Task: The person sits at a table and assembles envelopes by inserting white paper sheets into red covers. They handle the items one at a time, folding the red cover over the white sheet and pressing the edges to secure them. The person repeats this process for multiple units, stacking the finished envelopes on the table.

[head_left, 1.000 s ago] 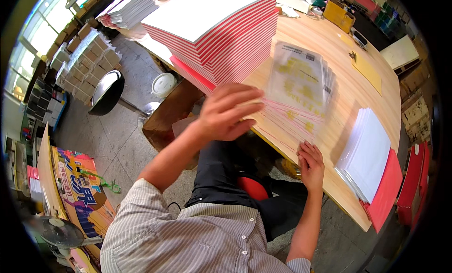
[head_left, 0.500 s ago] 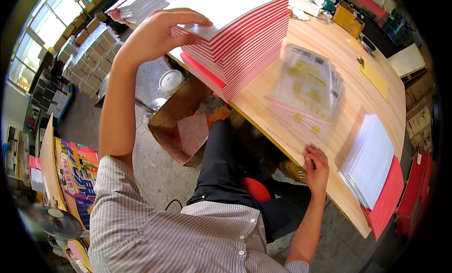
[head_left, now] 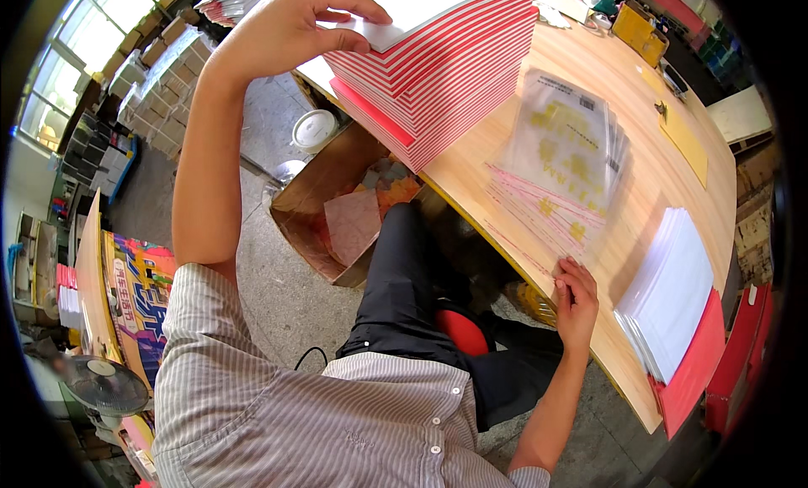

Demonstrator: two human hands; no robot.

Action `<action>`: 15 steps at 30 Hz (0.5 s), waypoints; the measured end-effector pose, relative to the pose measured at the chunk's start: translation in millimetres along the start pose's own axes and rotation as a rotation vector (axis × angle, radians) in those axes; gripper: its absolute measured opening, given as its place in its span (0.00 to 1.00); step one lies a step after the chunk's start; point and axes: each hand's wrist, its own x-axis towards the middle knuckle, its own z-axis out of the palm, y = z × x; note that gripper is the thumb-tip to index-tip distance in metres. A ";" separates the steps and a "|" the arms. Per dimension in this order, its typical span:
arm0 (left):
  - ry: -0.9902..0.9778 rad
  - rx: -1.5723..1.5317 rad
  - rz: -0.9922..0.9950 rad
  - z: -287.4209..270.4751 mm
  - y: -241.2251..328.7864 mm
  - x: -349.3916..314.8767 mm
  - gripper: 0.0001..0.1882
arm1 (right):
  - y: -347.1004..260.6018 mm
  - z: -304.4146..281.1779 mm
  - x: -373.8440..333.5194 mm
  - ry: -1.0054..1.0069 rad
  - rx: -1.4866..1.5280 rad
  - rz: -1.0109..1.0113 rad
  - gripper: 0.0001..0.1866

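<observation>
A tall stack of red-and-white layered booklets with a white top stands at the far edge of the table. At its near left corner is my left hand, thumb and fingers closed around the corner of the top booklet. Several clear plastic bags with yellow print and pink lines lie fanned out to the right of the stack. My right hand is at the near end of these bags, its fingers curled together on the lower edge of one; the fingertips partly hide the grip.
A pile of white packets lies on a red sheet at the table's right. Farther back are a yellow card and a yellow box. An open cardboard box stands on the floor below the stack, beside a white-lidded bucket.
The whole view has shifted slightly. My left hand stays at the stack's corner, and my right stays at the bags. The bags' near ends, blurred before, now look sharper.
</observation>
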 end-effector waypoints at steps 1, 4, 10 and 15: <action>-0.008 0.007 0.006 -0.7 0.6 0.1 0.17 | -0.8 0.5 0.4 0.008 0.000 -0.001 0.03; -0.006 -0.005 0.010 0.1 -1.8 -2.1 0.17 | -1.3 -0.4 1.1 0.006 -0.005 -0.004 0.04; -0.009 -0.040 -0.018 0.0 -4.5 -0.4 0.16 | -0.2 0.0 0.6 -0.004 -0.011 0.009 0.04; -0.027 -0.038 -0.006 -1.7 -7.2 2.1 0.15 | -1.3 -0.8 1.5 -0.004 -0.014 -0.001 0.04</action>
